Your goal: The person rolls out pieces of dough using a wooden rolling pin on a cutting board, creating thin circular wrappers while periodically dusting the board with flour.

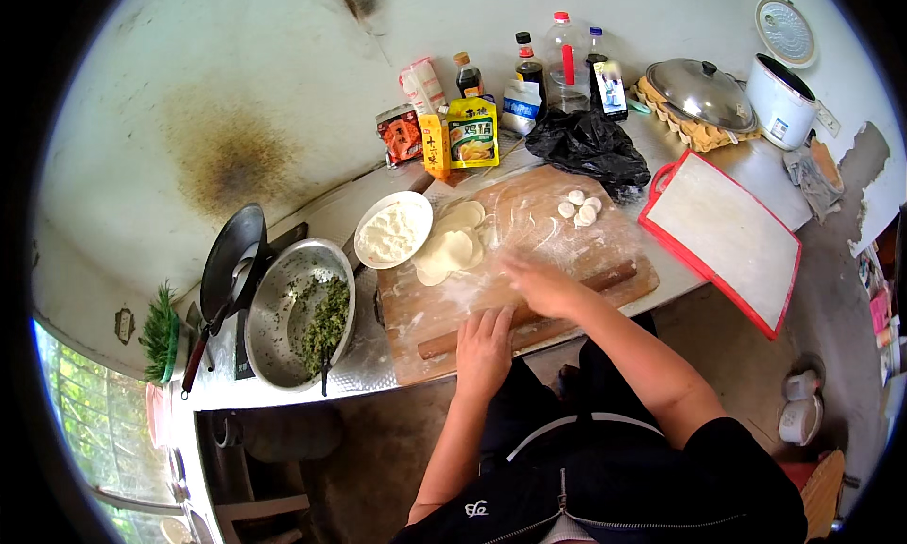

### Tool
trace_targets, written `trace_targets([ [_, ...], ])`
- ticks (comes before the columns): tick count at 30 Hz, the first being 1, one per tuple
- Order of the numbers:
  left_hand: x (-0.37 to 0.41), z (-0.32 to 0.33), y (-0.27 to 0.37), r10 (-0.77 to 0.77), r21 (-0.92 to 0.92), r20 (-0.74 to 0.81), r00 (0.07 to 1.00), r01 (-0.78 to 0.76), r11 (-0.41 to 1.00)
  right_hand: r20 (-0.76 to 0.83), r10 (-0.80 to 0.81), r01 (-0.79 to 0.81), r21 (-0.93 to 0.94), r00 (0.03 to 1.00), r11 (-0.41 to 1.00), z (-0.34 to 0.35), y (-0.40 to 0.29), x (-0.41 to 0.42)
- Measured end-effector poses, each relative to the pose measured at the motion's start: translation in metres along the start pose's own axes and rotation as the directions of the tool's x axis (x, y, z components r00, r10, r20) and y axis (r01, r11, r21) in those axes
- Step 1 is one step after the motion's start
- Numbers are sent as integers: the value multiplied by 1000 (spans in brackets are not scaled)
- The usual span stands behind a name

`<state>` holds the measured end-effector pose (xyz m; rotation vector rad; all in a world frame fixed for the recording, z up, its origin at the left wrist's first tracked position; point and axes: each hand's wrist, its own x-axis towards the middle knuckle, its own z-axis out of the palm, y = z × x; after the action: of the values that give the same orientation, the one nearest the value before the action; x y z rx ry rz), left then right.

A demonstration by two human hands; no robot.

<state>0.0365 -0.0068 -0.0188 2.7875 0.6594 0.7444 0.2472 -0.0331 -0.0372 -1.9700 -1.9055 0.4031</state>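
Observation:
My left hand (pixel 486 342) rests on a wooden rolling pin (pixel 439 346), which lies along the near side of a floured wooden board (pixel 517 197). Blurred, my right hand (pixel 535 278) is over the middle of the board, beyond the pin; whether it touches anything I cannot tell. Thin round dough wrappers (pixel 451 251) overlap in a pile left of it. Several small dough pieces (pixel 586 214) sit near the board's far right. A white bowl of flour (pixel 393 230) stands at the board's left edge. Further left is a steel bowl (pixel 273 360) with chopped green filling (pixel 329 317).
A black wok (pixel 230 261) stands at the left. Seasoning packets (pixel 475 133), bottles (pixel 529 73) and a black plastic bag (pixel 588 151) line the back. A red-rimmed cutting board (pixel 730 225) juts over the counter's right edge. Behind it are a lidded pan (pixel 701 94) and a rice cooker (pixel 779 105).

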Motion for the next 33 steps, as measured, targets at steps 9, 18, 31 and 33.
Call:
trace_targets([
  [9, -12, -6, -9, 3, 91, -11, 1000, -2, 996, -21, 43, -32, 356, 999, 934, -30, -17, -25],
  [18, 6, -13, -38, -110, 162, 72, 991, 98, 982, -408, 61, -127, -135, 911, 983, -9, -2, -18],
  [31, 52, 9, -65, -92, 314, -83, 992, 114, 943, -487, 80, -170, -144, 870, 975, 0, 18, 27],
  [33, 57, 11, -69, -108, 309, -90, 990, 131, 942, -498, 82, -179, -150, 863, 972, -1, 21, 34],
])
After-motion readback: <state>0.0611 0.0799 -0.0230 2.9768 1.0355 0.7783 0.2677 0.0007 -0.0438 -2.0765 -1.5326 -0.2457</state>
